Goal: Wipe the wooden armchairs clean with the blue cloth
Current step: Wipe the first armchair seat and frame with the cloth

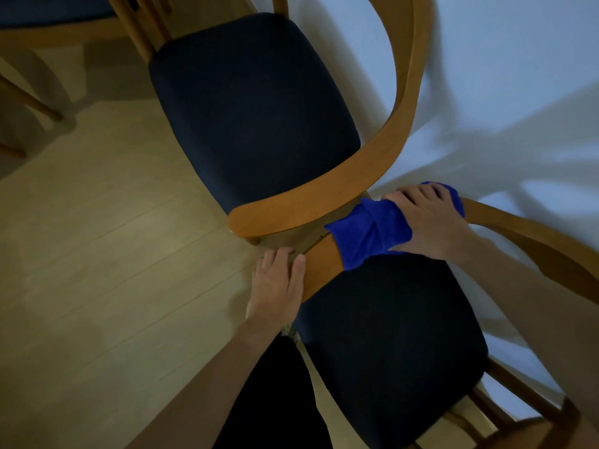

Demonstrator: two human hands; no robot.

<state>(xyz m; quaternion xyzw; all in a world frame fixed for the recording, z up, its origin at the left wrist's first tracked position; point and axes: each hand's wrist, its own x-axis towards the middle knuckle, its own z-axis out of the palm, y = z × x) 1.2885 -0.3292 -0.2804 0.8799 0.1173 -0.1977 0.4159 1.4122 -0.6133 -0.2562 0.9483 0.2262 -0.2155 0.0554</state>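
Observation:
Two wooden armchairs with dark seat cushions stand side by side against a white wall. The near armchair (pixel 319 270) shows its curved armrest end below centre. My right hand (pixel 428 222) is shut on the blue cloth (pixel 369 233), which is wrapped over that armrest and pressed onto it. My left hand (pixel 278 285) rests flat beside the armrest tip, thumb touching the wood, holding nothing. The far armchair (pixel 324 196) has its curved armrest just above the cloth.
A third chair's legs and dark seat (pixel 48 11) show at the top left. Pale wood-plank floor (pixel 113 254) stretches to the left. The white wall (pixel 518 76) closes off the right side. My dark trouser leg (pixel 275 400) is at the bottom.

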